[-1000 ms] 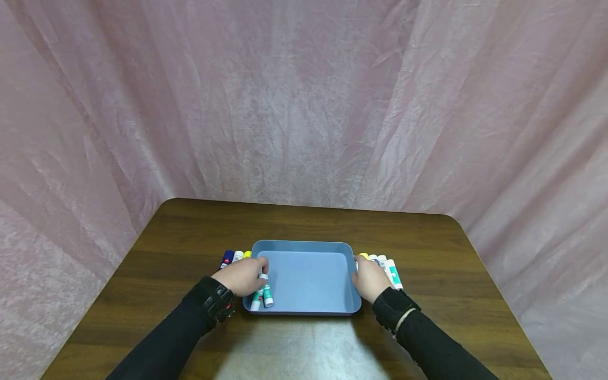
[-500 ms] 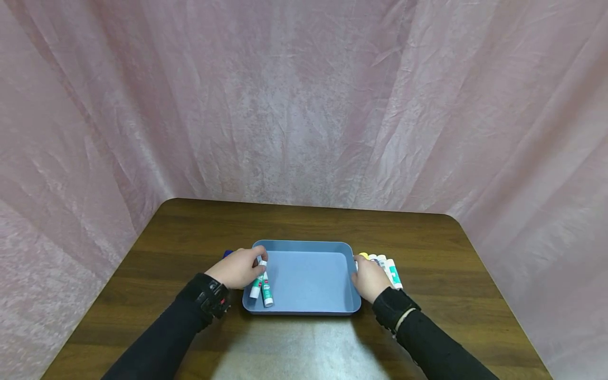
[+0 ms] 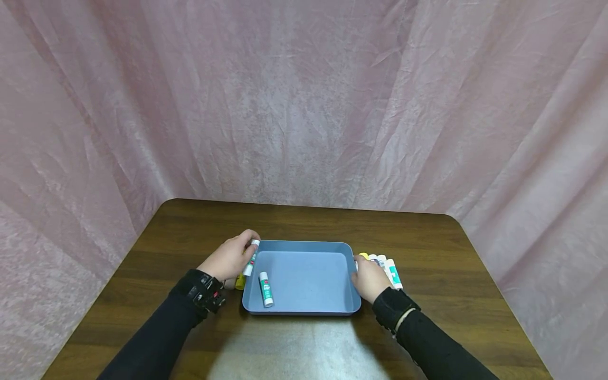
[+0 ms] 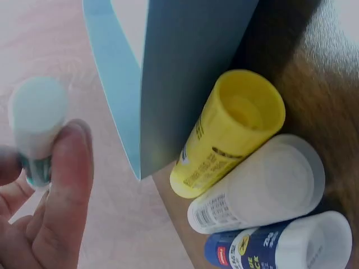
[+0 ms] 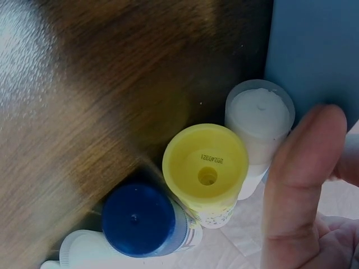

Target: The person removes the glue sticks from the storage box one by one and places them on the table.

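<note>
My left hand [image 3: 231,257] pinches a white and green glue stick [image 3: 249,264] between thumb and fingers, just above the left rim of the blue tray [image 3: 309,279]. In the left wrist view this glue stick [image 4: 38,126] is held clear of the tray's wall. Another white and green glue stick [image 3: 266,289] lies inside the tray, near its left side. At the tray's right rim, my right hand [image 3: 370,278] holds the edge. Its thumb [image 5: 305,162] presses the outer wall in the right wrist view; its other fingers are mostly hidden.
Left of the tray, a yellow glue stick [image 4: 227,131], a white one [image 4: 261,182] and a blue and white one [image 4: 280,244] lie side by side. Several more, including a yellow one [image 5: 206,168] and a blue-capped one [image 5: 140,218], lie along its right side on the wooden table [image 3: 304,221].
My left hand has lifted one glue stick from beside the other in the tray and carried it left and away, to over the left rim. The right hand stays in place.
</note>
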Tool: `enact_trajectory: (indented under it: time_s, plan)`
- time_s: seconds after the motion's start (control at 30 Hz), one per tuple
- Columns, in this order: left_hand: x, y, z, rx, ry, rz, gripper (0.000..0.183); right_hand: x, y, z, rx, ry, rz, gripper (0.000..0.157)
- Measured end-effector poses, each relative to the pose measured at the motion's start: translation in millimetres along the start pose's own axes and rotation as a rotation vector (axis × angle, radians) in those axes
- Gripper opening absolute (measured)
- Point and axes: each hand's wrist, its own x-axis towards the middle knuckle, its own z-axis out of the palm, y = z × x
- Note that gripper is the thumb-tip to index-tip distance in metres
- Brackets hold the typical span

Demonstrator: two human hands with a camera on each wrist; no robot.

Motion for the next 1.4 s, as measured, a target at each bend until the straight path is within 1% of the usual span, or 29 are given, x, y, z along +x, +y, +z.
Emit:
enact_trajectory:
  time_s: [0.13,0.3,0.5,0.63,0.73,1.0,1.23,1.4]
  plan:
    - [-0.5,-3.9,-4.9,-0.005,0.029,0.011,0.030,0.2,0.4,-0.3,0.000,0.000,-0.004,0.044]
    - [-1.6,-9.0,-11.3,-0.034,0.027,-0.017,0.034,0.0,0.6,0.0,0.000,0.002,-0.008,0.045]
    - [-1.2,-16.6,-16.9,0.016,0.059,-0.023,0.035,-0.3,0.9,0.1,-0.006,0.008,-0.017,0.044]
    - [0.2,-23.6,-20.3,0.026,0.072,-0.013,0.035,-0.2,0.9,0.4,-0.009,0.006,-0.015,0.044]
    - [0.8,-27.9,-22.7,0.031,0.077,-0.021,0.035,-0.1,0.8,0.4,-0.009,0.002,-0.008,0.045]
    - [2.5,-40.7,-24.6,0.044,0.061,-0.076,0.035,0.1,0.9,0.5,-0.014,0.002,-0.009,0.045]
    - [3.7,-52.7,-24.8,0.037,0.029,-0.123,0.037,0.2,1.0,1.2,-0.011,0.004,-0.007,0.045]
    - [4.0,-60.1,-24.2,0.052,0.020,-0.145,0.037,0.0,1.1,1.2,-0.002,-0.001,-0.001,0.044]
